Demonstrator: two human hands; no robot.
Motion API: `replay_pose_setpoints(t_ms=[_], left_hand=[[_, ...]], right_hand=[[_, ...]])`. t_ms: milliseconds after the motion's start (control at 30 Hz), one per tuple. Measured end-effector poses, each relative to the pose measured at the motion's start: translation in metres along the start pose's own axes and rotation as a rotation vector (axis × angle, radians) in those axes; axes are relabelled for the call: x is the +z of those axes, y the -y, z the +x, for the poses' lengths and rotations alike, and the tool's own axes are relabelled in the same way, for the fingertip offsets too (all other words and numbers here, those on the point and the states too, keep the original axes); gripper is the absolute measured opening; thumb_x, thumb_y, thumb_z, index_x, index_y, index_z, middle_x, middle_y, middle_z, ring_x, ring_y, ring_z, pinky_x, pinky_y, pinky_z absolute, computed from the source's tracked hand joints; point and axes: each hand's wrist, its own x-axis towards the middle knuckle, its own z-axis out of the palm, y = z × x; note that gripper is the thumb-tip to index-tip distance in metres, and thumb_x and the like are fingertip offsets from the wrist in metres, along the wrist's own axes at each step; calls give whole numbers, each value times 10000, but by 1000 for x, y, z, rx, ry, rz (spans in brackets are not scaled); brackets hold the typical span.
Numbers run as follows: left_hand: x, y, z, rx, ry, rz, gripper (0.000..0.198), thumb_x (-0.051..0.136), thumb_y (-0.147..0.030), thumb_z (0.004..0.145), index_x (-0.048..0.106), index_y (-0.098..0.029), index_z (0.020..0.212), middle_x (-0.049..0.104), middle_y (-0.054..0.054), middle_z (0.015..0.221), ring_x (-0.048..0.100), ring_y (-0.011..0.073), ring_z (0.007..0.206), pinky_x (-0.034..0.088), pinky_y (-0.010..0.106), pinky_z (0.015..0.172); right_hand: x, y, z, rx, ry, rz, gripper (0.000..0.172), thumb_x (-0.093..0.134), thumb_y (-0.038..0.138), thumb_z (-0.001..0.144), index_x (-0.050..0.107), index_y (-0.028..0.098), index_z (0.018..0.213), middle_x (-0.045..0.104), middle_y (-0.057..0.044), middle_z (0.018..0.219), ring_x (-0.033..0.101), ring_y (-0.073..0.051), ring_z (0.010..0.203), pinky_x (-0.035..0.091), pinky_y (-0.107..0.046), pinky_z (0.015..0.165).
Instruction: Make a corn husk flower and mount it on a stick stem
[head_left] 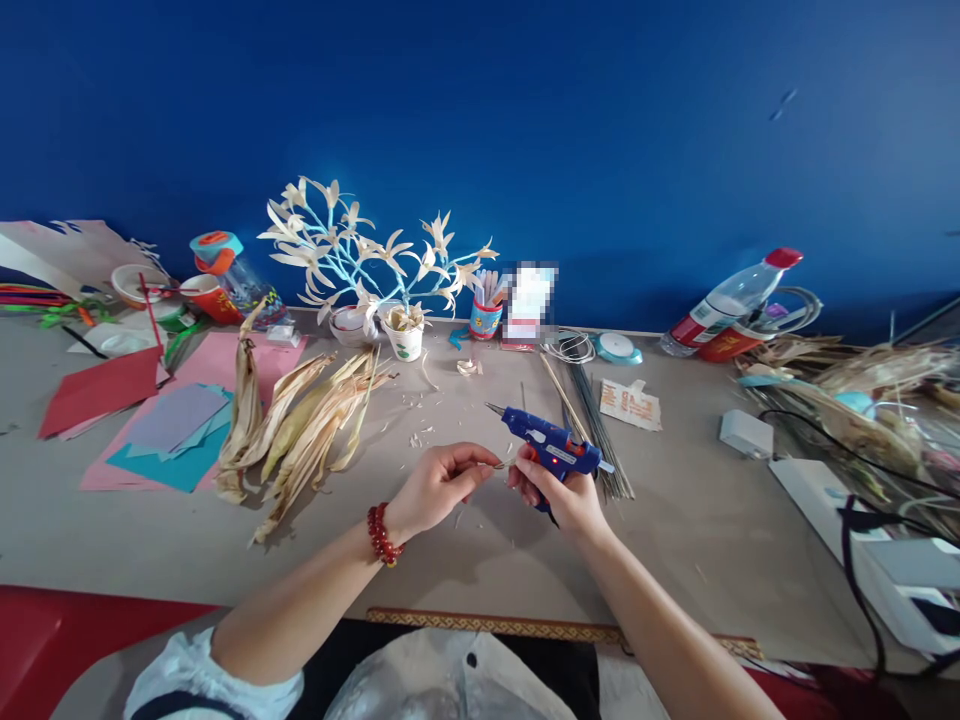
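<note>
My right hand (pixel 568 500) is wrapped round a blue hot glue gun (pixel 553 442). Its nozzle points up and left, and a red light glows on its side. My left hand (pixel 439 487), with a red bead bracelet (pixel 382 536) at the wrist, pinches a tiny, thin, pale piece (pixel 504 464) whose kind is too small to tell. The fingertips of both hands nearly meet at this piece. Left of my hands lie dried corn husks (pixel 319 415). Behind stands a white cup (pixel 406 340) holding a branching arrangement of husk flowers (pixel 390 255) on light-blue stems.
Wire stems (pixel 596 430) lie just beyond the glue gun. Coloured paper (pixel 169 440) spreads at left. A leaning bottle (pixel 731 300), a white adapter (pixel 746 433), a power strip (pixel 832 530) with black cords and a husk heap (pixel 885 390) occupy the right. A patterned wooden strip (pixel 495 624) runs along the front edge.
</note>
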Motion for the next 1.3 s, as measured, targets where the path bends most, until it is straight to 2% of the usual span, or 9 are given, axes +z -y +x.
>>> replay_pose_setpoints(t_ms=[267,467,733,1100,1300], left_hand=[[1,-6,0,-39,6,-149,262,651,-414,845,662,-153,866,582,-12,625,507,101,559,414,229,555],[4,-7,1,-78,-86,-129,232,654,-390,829,621,-161,815,542,-25,650,501,94,573,320,201,487],[6,-4,0,-58,-115,-136,186,643,-326,822,582,-166,749,503,-37,618,444,89,563,319,208,513],[5,-4,-1,-66,-77,-8,201,616,-354,843,632,-165,780,504,-40,606,399,83,512,318,210,490],[4,-6,-1,-36,-69,14,199,610,-353,853,635,-163,799,489,-39,604,385,85,520,308,208,490]], right_hand=[[1,1,0,0,24,-35,298,738,450,790,618,177,784,668,-19,625,482,-93,425,424,-239,431],[4,2,-1,19,31,-32,307,744,457,779,619,177,767,659,-11,622,482,-89,429,418,-231,432],[5,1,-2,11,51,-67,308,729,466,796,628,175,786,665,-18,641,480,-91,440,413,-235,441],[0,-5,-2,-79,-7,-187,316,700,485,822,657,174,792,668,-34,655,487,-104,468,427,-245,462],[1,-1,-1,-49,-11,-148,321,715,486,805,640,174,808,659,-22,639,478,-96,449,410,-237,447]])
